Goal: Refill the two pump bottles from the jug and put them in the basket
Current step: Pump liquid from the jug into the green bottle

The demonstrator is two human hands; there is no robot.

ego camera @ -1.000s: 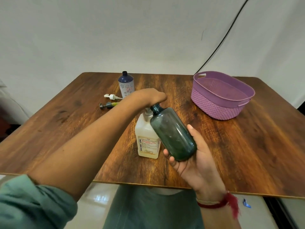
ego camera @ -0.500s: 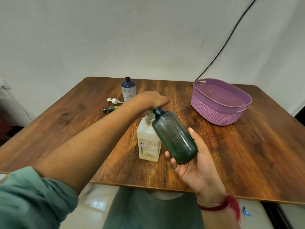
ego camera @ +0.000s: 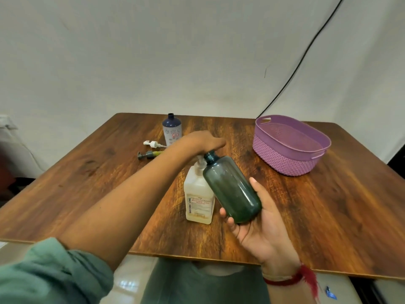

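The green bottle [ego camera: 232, 189] is gripped by the right hand [ego camera: 263, 227], tilted, with its neck pointed up-left at the jug [ego camera: 198, 198]. The pump [ego camera: 200, 164] is pressed by the flat left hand [ego camera: 200, 141].

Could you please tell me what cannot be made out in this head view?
- Head view: jug pump head, covered by the left hand.
- Head view: any flow into the mouth of the green bottle, hidden by that hand.
- Head view: green bottle's fill level, masked by its dark tint.
- Head view: jug label's fine print, too small.
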